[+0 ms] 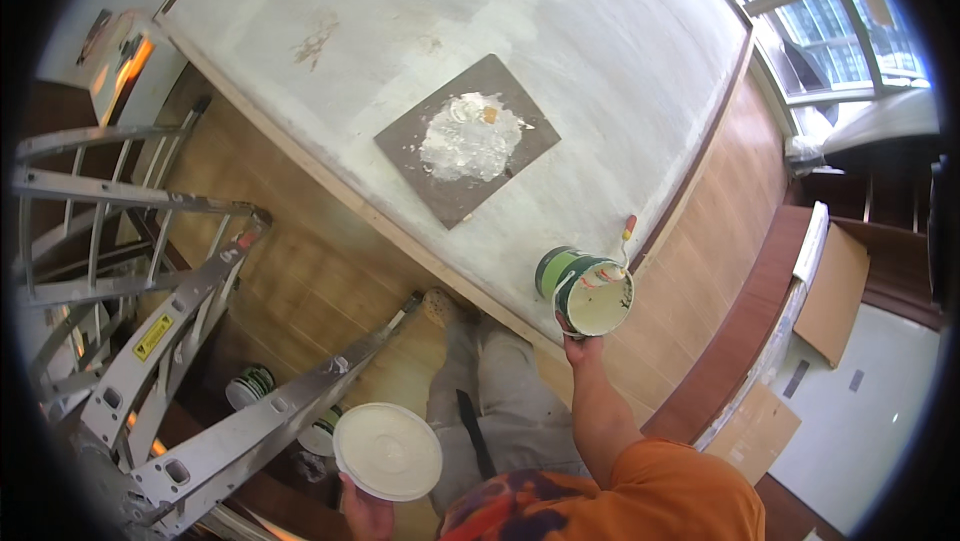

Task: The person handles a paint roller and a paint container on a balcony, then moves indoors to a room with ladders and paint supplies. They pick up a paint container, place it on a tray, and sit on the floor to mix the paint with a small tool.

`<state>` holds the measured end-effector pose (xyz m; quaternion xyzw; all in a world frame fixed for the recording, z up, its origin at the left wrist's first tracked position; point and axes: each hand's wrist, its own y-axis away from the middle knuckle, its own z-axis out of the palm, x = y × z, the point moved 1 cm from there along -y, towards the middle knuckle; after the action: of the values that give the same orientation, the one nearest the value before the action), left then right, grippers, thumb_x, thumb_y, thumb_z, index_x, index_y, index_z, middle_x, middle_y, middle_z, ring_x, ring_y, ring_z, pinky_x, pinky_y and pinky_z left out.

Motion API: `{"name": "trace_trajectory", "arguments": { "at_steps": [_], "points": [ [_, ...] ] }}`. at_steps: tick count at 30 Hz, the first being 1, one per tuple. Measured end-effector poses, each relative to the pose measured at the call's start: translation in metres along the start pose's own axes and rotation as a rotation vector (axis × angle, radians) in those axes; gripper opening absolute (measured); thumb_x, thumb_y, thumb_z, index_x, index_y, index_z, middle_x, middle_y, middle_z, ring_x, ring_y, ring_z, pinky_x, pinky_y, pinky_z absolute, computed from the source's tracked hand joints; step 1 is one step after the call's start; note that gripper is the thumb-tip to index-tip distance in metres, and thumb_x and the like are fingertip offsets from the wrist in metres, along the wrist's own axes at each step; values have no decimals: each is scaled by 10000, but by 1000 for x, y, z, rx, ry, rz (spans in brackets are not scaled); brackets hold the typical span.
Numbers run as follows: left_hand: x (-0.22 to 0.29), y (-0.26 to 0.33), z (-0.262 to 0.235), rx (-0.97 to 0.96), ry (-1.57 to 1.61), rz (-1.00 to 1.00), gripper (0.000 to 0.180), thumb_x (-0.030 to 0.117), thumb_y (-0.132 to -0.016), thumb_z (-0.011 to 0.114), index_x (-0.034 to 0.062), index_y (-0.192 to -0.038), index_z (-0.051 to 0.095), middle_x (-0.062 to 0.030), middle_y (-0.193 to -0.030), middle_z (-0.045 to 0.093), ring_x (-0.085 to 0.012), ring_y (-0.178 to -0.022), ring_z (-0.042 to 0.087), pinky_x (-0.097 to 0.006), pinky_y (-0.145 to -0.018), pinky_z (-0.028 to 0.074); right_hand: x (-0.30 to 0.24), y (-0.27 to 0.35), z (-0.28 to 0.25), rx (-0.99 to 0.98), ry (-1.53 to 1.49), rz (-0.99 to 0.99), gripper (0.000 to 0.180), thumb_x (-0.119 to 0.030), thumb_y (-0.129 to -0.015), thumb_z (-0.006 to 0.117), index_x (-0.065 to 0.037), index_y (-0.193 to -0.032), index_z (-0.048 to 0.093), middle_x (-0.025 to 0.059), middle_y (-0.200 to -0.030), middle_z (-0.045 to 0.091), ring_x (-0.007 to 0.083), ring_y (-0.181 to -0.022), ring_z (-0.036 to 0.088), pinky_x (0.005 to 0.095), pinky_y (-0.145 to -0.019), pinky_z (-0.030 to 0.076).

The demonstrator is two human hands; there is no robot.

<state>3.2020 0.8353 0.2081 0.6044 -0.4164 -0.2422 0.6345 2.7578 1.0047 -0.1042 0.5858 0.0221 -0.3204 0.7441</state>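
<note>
My right hand (583, 346) grips a green bucket (555, 269) at its near side. The bucket leans over with its open mouth toward me, and pale cream stuff shows on its inner wall. My left hand (365, 511) is closed on the edge of a round white lid (388, 451), held in front of my left leg. A tool with a red and yellow handle (628, 228) is right by the bucket's rim; its other end is hard to make out. Farther off, a brown board (445, 203) bears a spread heap of white putty (470, 141).
The board lies on a wide grey-white platform (610, 31) with a wooden edge. A metal stepladder (215, 281) stands close on my left. Beneath it is another tub (250, 387) on the wooden floor (310, 251). To the right are cardboard pieces (833, 293) and windows (815, 36).
</note>
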Motion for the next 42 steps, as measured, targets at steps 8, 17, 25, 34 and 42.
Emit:
{"name": "trace_trajectory", "arguments": {
  "at_steps": [8,17,25,34,42],
  "points": [
    [-7,-6,-44,-283,40,180,627,474,-1084,463,110,-1583,352,-113,-1582,457,-314,-1427,473,-524,-1174,402,4,-51,56,-27,-2,-135,493,-339,-1071,481,-40,-1462,509,217,-1512,488,464,-1382,470,646,-1108,477],
    [-64,-31,-57,5,89,20,526,298,-1100,464,33,-1550,405,-164,-1547,492,-290,-1425,459,-481,-1227,347,-36,-143,174,-57,88,-231,466,-203,-1068,407,42,-1461,461,279,-1448,507,557,-1275,526,470,-942,645],
    [-82,-32,-31,228,186,-135,456,208,-1111,447,13,-1523,437,-182,-1484,543,-321,-1347,522,-454,-1153,447,-35,-153,211,-74,23,-196,435,-183,-1081,399,7,-1469,444,254,-1407,524,450,-1326,530,562,-1063,559],
    [-24,-8,-38,-366,-37,141,647,456,-1086,469,76,-1589,324,-128,-1594,436,-316,-1432,459,-512,-1177,386,-40,-92,139,-54,470,39,508,6,-929,547,4,-1434,492,158,-1227,639,165,-853,630,279,-621,498],
    [-19,-1,61,-660,-313,95,561,383,-1107,455,27,-1536,390,-148,-1535,502,-298,-1377,524,-488,-1150,428,-57,130,101,-812,1396,201,326,-254,-1023,567,-64,-1264,677,28,-1118,684,97,-778,535,261,-655,444]
  ]
}}
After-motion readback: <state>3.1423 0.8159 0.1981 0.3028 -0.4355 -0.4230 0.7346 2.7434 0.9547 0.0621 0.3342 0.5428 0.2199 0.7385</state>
